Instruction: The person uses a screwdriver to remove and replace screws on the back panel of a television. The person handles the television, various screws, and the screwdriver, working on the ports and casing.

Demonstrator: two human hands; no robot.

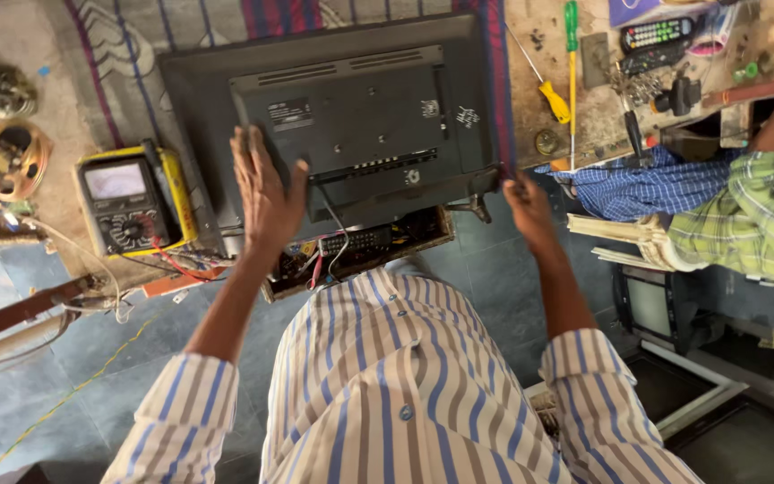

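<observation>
A flat television [351, 116] is lying screen-down, its black back panel facing up, on a striped cloth [270, 16] spread over the workbench, with its near edge hanging just over the bench's front. The left hand [264, 193] is lying open and flat, fingers spread, on the near left part of the back panel. The right hand [526, 206] is curling loosely at the set's near right corner, beside a small black stand foot; whether it is actually gripping the edge is hard to tell. A yellow multimeter [127, 202] is sitting just left of the television, its leads trailing toward the bench front. To the right, a yellow-handled screwdriver [548, 90], a green-handled screwdriver [571, 54] and a remote control [658, 34] are lying on the bare bench top.
</observation>
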